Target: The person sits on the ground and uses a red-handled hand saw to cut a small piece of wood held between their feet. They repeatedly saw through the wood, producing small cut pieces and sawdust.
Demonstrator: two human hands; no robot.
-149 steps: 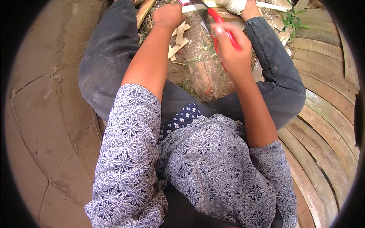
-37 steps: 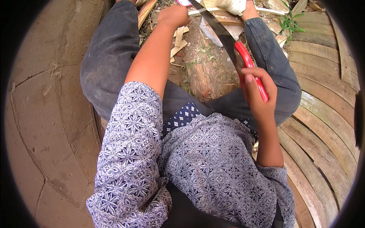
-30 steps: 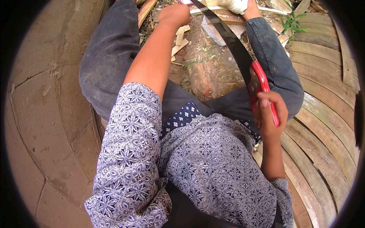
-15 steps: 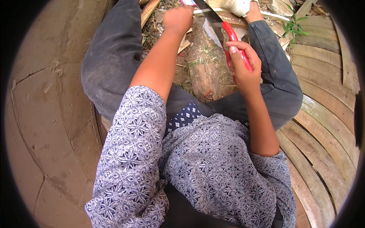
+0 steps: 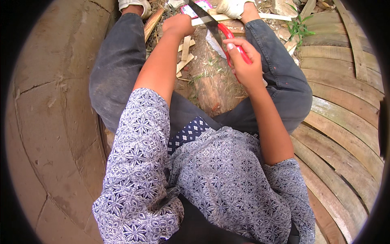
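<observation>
Both our hands are closed: the right hand [image 5: 245, 67] grips the red-handled knife [image 5: 221, 30], blade slanting up-left toward the strip [image 5: 211, 18] that the left hand [image 5: 178, 24] pins on the log [image 5: 211, 81] between our knees.

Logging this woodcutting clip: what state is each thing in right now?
Right hand: closed around the red handle.
Red-handled blade: gripped, its tip on the wooden strip.
Left hand: fisted on the wooden strip.
Wooden strip: lying crosswise.
Log: lying between the legs.
</observation>
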